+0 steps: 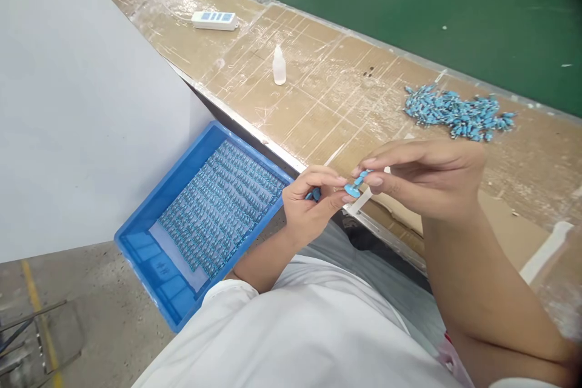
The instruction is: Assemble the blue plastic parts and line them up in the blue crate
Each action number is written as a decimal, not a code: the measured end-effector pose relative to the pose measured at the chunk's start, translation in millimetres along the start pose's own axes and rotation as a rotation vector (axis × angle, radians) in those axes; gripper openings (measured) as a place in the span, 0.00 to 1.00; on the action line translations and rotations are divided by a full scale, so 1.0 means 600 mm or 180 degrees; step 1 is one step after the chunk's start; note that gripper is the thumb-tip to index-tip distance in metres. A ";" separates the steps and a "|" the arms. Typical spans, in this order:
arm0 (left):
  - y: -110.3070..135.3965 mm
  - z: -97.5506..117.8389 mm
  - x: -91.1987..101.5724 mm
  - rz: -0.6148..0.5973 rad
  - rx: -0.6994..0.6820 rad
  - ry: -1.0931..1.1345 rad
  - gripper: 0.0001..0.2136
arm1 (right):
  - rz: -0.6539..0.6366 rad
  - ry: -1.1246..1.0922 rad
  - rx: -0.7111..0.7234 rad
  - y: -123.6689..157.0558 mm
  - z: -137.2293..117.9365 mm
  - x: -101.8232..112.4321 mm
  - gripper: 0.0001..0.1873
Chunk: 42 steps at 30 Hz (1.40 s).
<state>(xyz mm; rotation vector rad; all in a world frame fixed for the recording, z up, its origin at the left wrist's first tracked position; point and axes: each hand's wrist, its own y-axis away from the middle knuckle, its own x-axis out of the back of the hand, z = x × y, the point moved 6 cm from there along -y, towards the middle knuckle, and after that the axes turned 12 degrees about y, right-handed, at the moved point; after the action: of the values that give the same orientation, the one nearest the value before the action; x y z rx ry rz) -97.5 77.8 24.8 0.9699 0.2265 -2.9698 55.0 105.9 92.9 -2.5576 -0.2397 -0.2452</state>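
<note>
Across the far side runs the workbench [318, 103], its cardboard top scuffed and taped; at near left, below the bench edge, sits the blue tray [159, 201], filled with tidy rows of blue parts [218, 206]; at far right on the bench lies a loose pile of blue parts [459, 112]. The right hand [427, 176] and the left hand [307, 206] meet in the near middle, over the bench edge. The right thumb and fingers are pinched onto the small blue part [354, 187], with the left thumb tip just beside it; the left fingers curl closed around a second blue piece [313, 194]. A white bottle [279, 65] stands upright, well apart.

The likeliest mishap is a drop. The small blue part is held by its end only, above the gap between bench and lap, so a slackened pinch could send it to the floor. The left forearm also passes close to the tray's near corner, so a nudge there might jostle the rows out of line.
</note>
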 end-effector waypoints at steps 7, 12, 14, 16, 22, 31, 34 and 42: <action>0.015 -0.001 -0.004 -0.0112 0.0110 -0.0077 0.09 | -0.0112 -0.0362 -0.0041 0.010 0.007 -0.011 0.15; 0.017 0.006 -0.008 -0.0170 0.0038 -0.0072 0.07 | -0.0120 -0.0342 -0.0211 0.009 0.009 -0.015 0.13; 0.016 0.010 -0.010 -0.0222 -0.0075 0.0026 0.05 | -0.0127 -0.0336 -0.0296 0.010 0.012 -0.015 0.11; 0.015 0.011 -0.012 -0.0334 -0.0236 0.0137 0.05 | -0.0086 -0.0322 -0.0358 0.011 0.016 -0.013 0.09; 0.007 -0.011 0.004 -0.0127 -0.0168 0.0345 0.12 | 0.0435 0.0251 0.0041 0.013 0.011 -0.004 0.13; -0.002 -0.059 0.025 0.0897 0.1026 0.1156 0.13 | 0.1068 0.1452 -0.1308 -0.015 0.015 -0.002 0.05; -0.002 -0.060 0.011 0.0820 0.1010 0.1022 0.15 | 0.0767 0.1737 -0.1566 -0.026 0.011 -0.003 0.06; -0.003 -0.053 -0.009 0.0861 0.1120 0.1209 0.15 | 0.0262 0.1833 -0.1801 -0.049 -0.006 -0.005 0.07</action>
<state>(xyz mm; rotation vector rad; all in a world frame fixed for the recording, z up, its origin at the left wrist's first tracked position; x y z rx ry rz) -74.5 84.1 2.7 1.4633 -0.4095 -2.6033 45.0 128.1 110.0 -2.8810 0.1821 -1.1290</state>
